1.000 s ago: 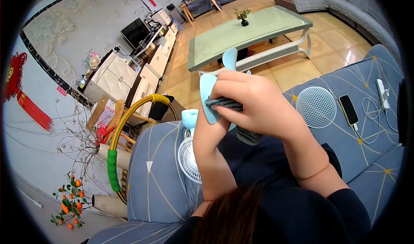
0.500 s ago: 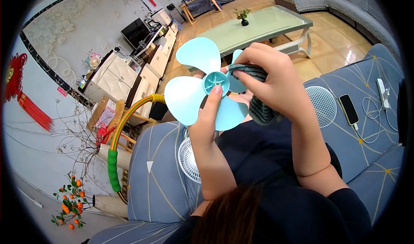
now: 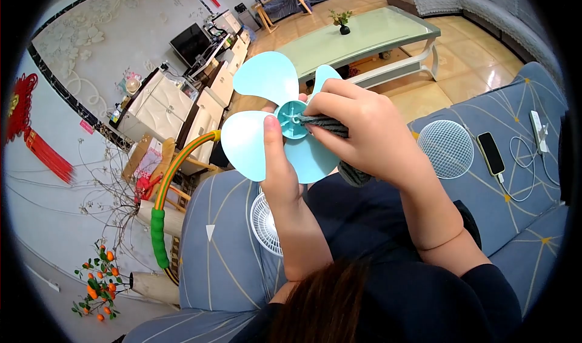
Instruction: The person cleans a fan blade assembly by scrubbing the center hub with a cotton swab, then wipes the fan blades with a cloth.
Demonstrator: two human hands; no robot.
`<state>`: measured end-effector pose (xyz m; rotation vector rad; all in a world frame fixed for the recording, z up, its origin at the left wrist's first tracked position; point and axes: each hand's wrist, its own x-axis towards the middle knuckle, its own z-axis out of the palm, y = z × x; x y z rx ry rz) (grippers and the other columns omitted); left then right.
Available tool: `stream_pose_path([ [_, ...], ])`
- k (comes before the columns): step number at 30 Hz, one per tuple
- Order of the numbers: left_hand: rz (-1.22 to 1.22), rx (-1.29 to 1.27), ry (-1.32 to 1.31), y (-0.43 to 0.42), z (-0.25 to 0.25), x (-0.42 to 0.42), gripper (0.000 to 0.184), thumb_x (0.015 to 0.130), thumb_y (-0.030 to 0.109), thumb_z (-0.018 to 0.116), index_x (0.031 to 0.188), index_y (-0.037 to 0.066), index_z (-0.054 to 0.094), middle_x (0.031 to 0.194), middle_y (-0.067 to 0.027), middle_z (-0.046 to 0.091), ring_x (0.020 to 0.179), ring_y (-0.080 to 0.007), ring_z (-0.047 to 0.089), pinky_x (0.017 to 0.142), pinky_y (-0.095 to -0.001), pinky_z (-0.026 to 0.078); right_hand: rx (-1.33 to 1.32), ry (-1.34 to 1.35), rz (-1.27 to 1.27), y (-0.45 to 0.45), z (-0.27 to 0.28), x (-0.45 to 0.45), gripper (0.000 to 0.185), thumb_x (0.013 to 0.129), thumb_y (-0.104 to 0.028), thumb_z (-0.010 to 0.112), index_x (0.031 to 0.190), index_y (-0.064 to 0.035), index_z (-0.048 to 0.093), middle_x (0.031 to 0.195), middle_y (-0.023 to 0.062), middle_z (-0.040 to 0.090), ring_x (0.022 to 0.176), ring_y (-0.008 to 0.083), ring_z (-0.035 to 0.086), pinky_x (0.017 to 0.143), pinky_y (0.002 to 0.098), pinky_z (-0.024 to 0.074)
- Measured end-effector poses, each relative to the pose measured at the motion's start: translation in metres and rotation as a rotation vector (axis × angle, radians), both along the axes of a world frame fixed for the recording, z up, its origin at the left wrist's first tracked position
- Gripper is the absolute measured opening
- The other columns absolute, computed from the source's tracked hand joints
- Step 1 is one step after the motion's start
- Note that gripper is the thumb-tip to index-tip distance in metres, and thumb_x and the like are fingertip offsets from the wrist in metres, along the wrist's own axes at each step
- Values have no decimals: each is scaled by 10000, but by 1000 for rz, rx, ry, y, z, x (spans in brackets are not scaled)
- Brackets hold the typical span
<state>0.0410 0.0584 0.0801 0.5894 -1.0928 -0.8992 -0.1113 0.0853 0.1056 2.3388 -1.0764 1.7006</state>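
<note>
A light blue fan blade point(image 3: 265, 79) with rounded petals is held up in front of me, its ribbed hub turned toward me. My left hand point(image 3: 279, 167) grips it from below, the thumb lying on a lower petal and the other fingers mostly hidden behind. My right hand point(image 3: 370, 127) pinches a dark grey-green striped cloth point(image 3: 330, 126), whose tip touches the right side of the hub. The rest of the cloth hangs under my right palm.
A white fan guard with its base point(image 3: 265, 225) lies on the sofa at my left. Right of me are a round mesh guard point(image 3: 445, 150), a phone point(image 3: 490, 154) on a cable and a power strip point(image 3: 536, 132). A glass-topped table point(image 3: 376, 36) stands ahead.
The fan blade has turned from edge-on to facing me, then shifted slightly left. My right hand has brought the cloth from a petal to the hub. My left thumb moved from the hub onto a petal.
</note>
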Motion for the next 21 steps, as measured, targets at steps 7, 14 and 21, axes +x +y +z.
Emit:
stream_pose_path([
  [7, -18, 6, 117, 9, 13, -12, 531, 1064, 394, 379, 1377, -20, 488, 1277, -152, 623, 1148, -233, 606, 1006, -371, 457, 50, -73, 184, 3, 0, -3, 171, 792, -52, 713, 931, -3, 626, 869, 118, 612, 780, 307, 621, 686, 361, 507],
  [14, -58, -48, 198, 6, 8, -11, 521, 1069, 412, 347, 1386, 15, 462, 1263, -135, 610, 1146, -222, 589, 1008, -363, 439, 25, -81, 51, 4, -9, 24, 170, 835, -182, 673, 902, -52, 587, 842, 123, 613, 747, 349, 644, 643, 425, 525],
  [21, -242, -80, 239, 3, 1, -3, 573, 1078, 442, 272, 1474, 31, 323, 1329, -136, 550, 1201, -239, 541, 1043, -386, 408, -2, -35, 92, 5, -13, 38, 151, 821, -191, 669, 880, -74, 595, 848, 87, 589, 736, 323, 649, 644, 424, 527],
])
